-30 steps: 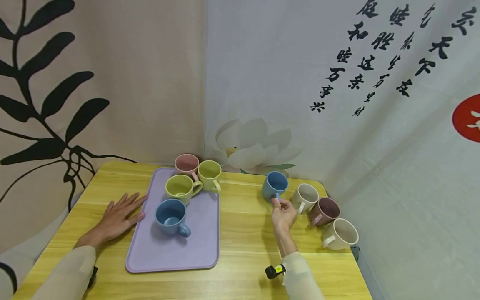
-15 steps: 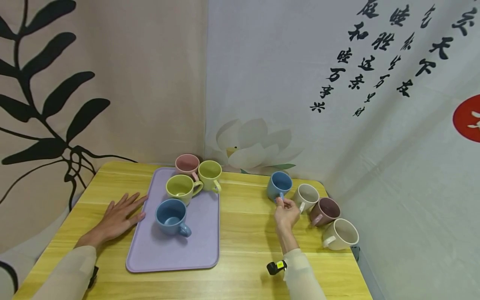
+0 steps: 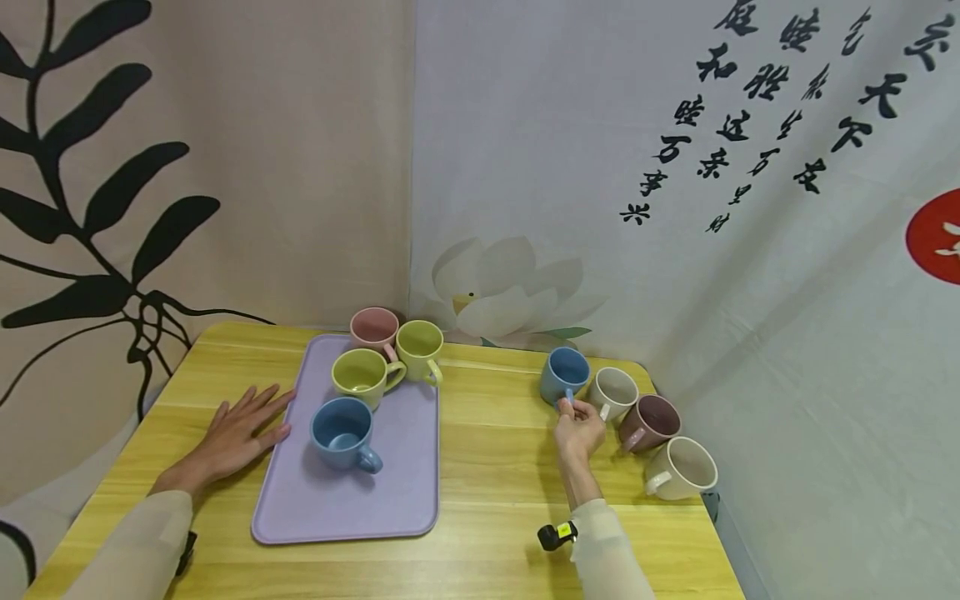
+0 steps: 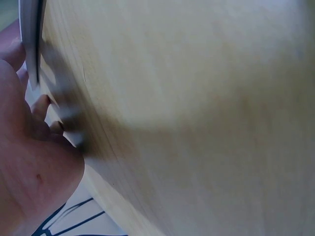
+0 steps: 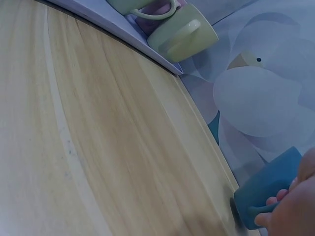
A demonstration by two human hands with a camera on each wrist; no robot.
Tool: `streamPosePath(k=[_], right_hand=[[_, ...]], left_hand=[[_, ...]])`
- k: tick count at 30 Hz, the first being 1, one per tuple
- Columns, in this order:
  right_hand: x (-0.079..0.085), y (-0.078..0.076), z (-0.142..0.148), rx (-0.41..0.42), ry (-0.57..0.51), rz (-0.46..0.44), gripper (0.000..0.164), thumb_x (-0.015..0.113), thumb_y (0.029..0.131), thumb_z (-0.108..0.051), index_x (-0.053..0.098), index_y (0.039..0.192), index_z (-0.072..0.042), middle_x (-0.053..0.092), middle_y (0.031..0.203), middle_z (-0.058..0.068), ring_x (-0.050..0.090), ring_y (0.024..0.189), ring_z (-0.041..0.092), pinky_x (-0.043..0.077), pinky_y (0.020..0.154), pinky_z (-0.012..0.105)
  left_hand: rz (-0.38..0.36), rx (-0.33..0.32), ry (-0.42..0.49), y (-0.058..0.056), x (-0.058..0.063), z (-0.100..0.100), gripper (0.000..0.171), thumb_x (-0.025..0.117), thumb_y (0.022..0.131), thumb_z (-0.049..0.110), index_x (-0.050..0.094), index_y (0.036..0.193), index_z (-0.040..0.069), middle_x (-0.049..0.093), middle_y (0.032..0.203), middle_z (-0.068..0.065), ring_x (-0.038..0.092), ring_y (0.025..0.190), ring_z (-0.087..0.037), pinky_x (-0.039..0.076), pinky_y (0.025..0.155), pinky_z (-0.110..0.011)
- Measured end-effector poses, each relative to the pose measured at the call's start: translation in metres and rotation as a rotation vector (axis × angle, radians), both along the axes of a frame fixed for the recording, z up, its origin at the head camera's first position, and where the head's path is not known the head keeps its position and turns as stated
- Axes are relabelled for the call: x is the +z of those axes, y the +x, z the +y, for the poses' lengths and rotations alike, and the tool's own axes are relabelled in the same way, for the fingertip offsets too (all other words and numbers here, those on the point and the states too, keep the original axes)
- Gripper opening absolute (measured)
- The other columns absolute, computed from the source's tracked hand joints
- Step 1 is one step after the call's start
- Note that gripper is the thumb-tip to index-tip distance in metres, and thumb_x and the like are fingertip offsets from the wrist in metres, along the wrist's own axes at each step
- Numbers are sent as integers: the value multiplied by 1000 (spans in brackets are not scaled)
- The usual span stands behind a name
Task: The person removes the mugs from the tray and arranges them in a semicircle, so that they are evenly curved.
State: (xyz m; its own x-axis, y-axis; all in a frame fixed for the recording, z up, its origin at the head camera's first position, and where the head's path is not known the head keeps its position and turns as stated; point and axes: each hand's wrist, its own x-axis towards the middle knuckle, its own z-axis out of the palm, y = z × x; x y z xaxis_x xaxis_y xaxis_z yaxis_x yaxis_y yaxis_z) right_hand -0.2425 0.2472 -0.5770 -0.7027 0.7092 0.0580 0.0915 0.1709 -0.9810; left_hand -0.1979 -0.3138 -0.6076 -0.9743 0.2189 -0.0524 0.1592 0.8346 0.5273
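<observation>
At the table's back right, my right hand (image 3: 579,432) pinches the handle of a blue mug (image 3: 564,372). The right wrist view shows the same blue mug (image 5: 268,184) upright, its base close over the wood, fingers around its handle. A white mug (image 3: 615,385) stands just right of it. My left hand (image 3: 236,437) lies flat with spread fingers, its fingertips at the left rim of a lilac tray (image 3: 397,500). On the tray are a second blue mug (image 3: 341,433), two yellow-green mugs (image 3: 360,371) and a pink mug (image 3: 372,325).
A dark mauve mug (image 3: 651,421) and a cream mug (image 3: 678,468) stand along the table's right edge. A fabric backdrop (image 3: 525,167) hangs right behind the wooden table (image 3: 487,467). Black wrist gear (image 3: 555,536) sticks out from the right sleeve.
My right hand has moved the blue mug a little to the right and slightly nearer, closer to the white mug. The left hand and the tray have stayed put.
</observation>
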Motion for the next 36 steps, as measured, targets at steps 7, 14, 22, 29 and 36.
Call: streamPosePath(k=[7,14,22,29,36], right_hand=[[-2,0,5,-19,-6,-1,12,80,90,-9,73,94,0,77,85,13,64,68,4,50,55,14],[-4,-1,7,-26,2,-6,13,80,90,-9,73,94,1,78,90,19,62,67,2,49,55,14],[-7,-3,7,-47,25,-10,12,80,90,-10,73,93,-1,78,90,18,62,67,2,49,57,13],[-5,-3,5,-77,46,-11,11,79,91,-11,74,95,-2,73,84,10,59,68,3,48,58,13],[-6,-3,5,-69,49,-24,11,75,95,-12,75,100,-2,74,91,12,61,74,5,49,61,12]], left_hand=[[-1,5,9,0,0,0,70,50,104,55,29,165,25,17,172,-25,4,157,-58,-7,119,-81],[-8,0,6,0,-1,-1,71,49,105,56,28,165,26,16,173,-24,3,157,-58,-7,119,-81],[-11,2,8,1,0,0,70,49,105,55,28,165,26,16,173,-24,2,158,-57,-8,119,-80],[16,-2,13,1,-1,0,68,50,105,54,30,164,26,18,172,-24,5,157,-58,-5,119,-81],[16,-1,12,1,0,0,69,51,105,53,30,164,26,19,172,-25,6,157,-58,-4,118,-81]])
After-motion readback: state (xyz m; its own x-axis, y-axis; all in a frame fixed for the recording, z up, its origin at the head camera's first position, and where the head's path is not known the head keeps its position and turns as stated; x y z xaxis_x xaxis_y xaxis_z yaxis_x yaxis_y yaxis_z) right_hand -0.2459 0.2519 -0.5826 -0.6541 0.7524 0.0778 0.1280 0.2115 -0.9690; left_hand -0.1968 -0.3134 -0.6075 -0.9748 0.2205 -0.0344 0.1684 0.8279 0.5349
